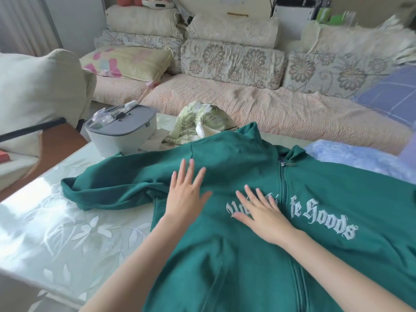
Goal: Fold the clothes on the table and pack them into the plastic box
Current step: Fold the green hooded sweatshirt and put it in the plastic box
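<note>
A teal-green zip-up hooded sweatshirt (225, 255) with white embroidered lettering lies front side up across the glossy white floral-patterned table (56, 221), filling the centre and lower right of the frame. Its hood (247, 143) points toward the top of the frame, and one sleeve (94, 190) trails out to the centre left.

The person's left hand (186, 197) lies flat on the chest panel with fingers straight and slightly fanned. The right hand (261, 212) is also flat and spread, covering the start of the lettering just left of the zip (282, 199). Neither hand grips any cloth. This looks like smoothing before the first fold.

The fleece appears thick, soft and limp, moderately heavy for a garment, and unlikely to slide on its own, though the shiny tabletop may let it slip when pulled. It will sag if lifted by one point, so the shoulder seam and the hem on one side seem the best places to take hold, with the loose sleeve folded in by its cuff. The metal zip gives a natural centre line.

A pale plastic box with a grey lid (121, 131) stands at the table's upper left. A crumpled pale green leaf-print garment (200, 122) lies beside the box, and a fluffy light-blue garment (351, 156) lies at the right edge.
</note>
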### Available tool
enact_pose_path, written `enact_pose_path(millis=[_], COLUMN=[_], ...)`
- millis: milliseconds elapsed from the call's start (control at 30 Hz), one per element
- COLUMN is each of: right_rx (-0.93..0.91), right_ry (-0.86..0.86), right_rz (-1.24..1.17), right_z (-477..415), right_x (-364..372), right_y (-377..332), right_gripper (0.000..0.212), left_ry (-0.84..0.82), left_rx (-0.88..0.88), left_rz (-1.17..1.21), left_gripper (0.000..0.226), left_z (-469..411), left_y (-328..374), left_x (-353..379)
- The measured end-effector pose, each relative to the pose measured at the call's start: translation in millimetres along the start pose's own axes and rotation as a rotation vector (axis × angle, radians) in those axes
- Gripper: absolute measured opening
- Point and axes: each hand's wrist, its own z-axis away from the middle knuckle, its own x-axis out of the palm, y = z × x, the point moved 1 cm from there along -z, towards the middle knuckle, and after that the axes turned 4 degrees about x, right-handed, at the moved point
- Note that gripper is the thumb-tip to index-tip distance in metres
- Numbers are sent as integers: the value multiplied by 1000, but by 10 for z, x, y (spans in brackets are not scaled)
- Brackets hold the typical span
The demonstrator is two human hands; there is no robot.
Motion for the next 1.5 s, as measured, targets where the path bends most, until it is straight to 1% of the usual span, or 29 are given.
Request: enact_pose_path(millis=[33,67,100,133,167,200,233,300,333,367,433,467,533,633,733,800,900,967,1000,1033,1100,1133,1167,1200,1233,1300,1367,1433,1500], right_rx=[27,39,36,23,10,2,1,16,26,47,111,144,207,314,397,426,447,444,451,468,512,541,568,588,595,603,594,495,281], right_ry=[-10,-28,-48,-59,-55,-36,-8,87,169,266,433,477,506,466,400,371,307,309,310,306,315,327,339,342,328,297,360,556,766], right_rz=[-4,-5,-6,-20,-60,-127,-217,-415,-486,-532,-545,-518,-456,-450,-507,-509,-434,-394,-379,-371,-372,-385,-408,-438,-456,-454,-494,-560,-581], right_z=[1,11,17,29,42,49,52,47,41,24,-25,-65,-213,-502,-747,-869,-1030,-1112,-1150,-1187,-1266,-1297,-1328,-1366,-1386,-1375,-1302,-1163,-981], right_x=[24,51,78,93,82,46,-16,-179,-278,-388,-611,-717,-888,-1037,-1097,-1099,-1083,-1101,-1116,-1134,-1176,-1199,-1220,-1233,-1246,-1278,-1300,-1311,-1244], right_y=[69,117,149,171,186,213,253,388,479,589,831,955,1224,1593,1823,1880,1847,1790,1760,1731,1692,1673,1661,1664,1658,1624,1599,1522,1448], right_gripper=[68,66,66,66,66,65,60,42,34,28,24,26,32,37,42,44,48,49,49,50,53,56,57,57,56,48,34,20,13], left_ry=[-162,-298,-386,-426,-442,-417,-338,-68,17,25,-88,-145,-209,-240,-320,-404,-468,-518,-512,-445,-132,30,148,201,201,119,38,-1,-78], left_rx=[-23,-56,-81,-103,-121,-130,-120,-30,25,73,155,185,211,217,162,147,172,165,149,125,20,-47,-95,-110,-109,-102,-99,-159,-290], left_rz=[-6,-26,-49,-64,-73,-90,-115,-80,-7,56,70,44,-5,-81,-127,-150,-208,-130,-57,36,262,368,442,461,440,383,359,421,588], left_gripper=[64,67,68,68,67,64,57,43,42,48,58,61,66,70,72,75,77,74,69,60,40,35,34,36,40,48,53,56,63], left_z=[20,36,40,18,-21,-80,-153,-284,-345,-407,-532,-595,-741,-999,-1186,-1247,-1315,-1382,-1408,-1429,-1457,-1465,-1480,-1513,-1559,-1677,-1788,-1895,-1975], left_y=[13,5,-24,-47,-29,21,103,360,510,650,884,967,1066,1093,984,919,898,898,893,885,860,858,860,865,878,906,948,975,995], left_x=[87,144,186,200,179,127,54,-52,-82,-78,-13,43,147,267,392,502,570,516,474,438,362,325,304,296,292,268,236,216,180])
